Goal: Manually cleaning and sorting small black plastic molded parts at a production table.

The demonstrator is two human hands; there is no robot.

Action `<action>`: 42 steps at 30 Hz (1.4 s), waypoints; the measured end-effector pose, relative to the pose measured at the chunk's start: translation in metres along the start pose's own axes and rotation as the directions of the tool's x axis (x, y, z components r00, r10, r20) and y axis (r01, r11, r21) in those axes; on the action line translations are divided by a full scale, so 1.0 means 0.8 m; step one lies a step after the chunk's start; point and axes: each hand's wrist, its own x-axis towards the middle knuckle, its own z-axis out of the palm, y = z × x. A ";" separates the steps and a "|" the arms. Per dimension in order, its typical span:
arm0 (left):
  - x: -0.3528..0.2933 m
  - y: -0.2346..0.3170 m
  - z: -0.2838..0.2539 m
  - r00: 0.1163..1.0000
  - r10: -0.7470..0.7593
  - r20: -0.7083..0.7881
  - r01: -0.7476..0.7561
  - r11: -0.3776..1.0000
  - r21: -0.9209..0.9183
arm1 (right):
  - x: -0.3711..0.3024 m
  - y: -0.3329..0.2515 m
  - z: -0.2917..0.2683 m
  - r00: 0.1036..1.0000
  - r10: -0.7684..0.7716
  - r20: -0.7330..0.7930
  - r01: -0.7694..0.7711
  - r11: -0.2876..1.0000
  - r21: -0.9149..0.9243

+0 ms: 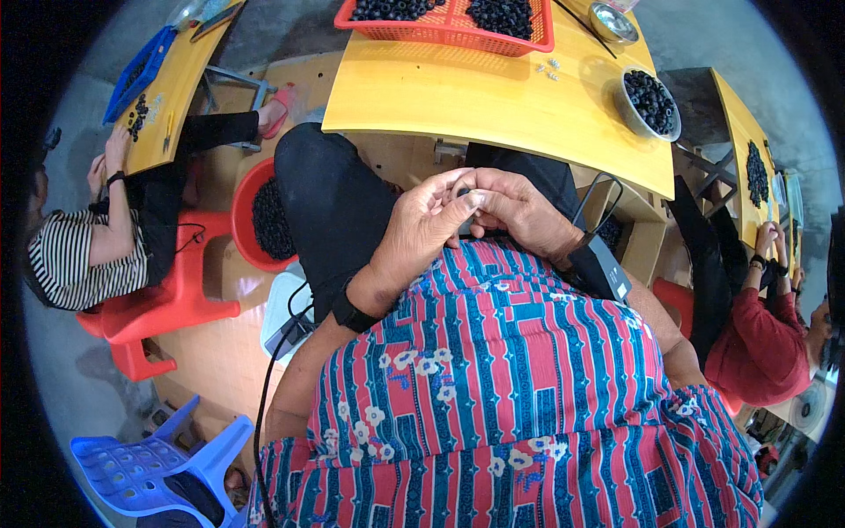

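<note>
Piece (463, 191), apparently black, partly behind fingers (493, 181)

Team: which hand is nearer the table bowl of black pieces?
Right. In the image, the right hand is below-left of the bowl; the left hand is farther left.

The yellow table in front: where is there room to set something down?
The yellow table is bare between the red basket and near edge, left of the bowl of black pieces. Crowded: under the basket, and right of it, with small white pieces and a metal bowl.
</note>
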 end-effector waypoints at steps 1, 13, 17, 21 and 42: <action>0.000 0.002 0.000 1.000 -0.018 0.014 0.017 0.999 0.035 | -0.001 -0.001 0.001 1.000 0.004 0.002 -0.004 1.000 -0.001; 0.001 -0.007 0.005 1.000 0.026 -0.002 -0.026 0.999 0.031 | -0.005 -0.003 0.010 0.997 -0.032 -0.063 0.025 0.993 -0.115; -0.002 0.005 0.008 0.999 0.043 0.005 -0.043 0.999 -0.008 | -0.006 -0.001 0.005 0.998 -0.064 -0.016 0.063 0.996 -0.061; -0.002 -0.002 0.006 0.996 0.078 -0.033 -0.076 0.995 0.059 | -0.007 -0.006 0.012 0.993 -0.092 -0.070 0.087 0.994 -0.067; -0.002 -0.007 -0.001 0.964 0.243 -0.106 -0.234 0.968 0.090 | -0.003 -0.004 0.002 0.999 0.039 0.019 -0.043 0.893 0.448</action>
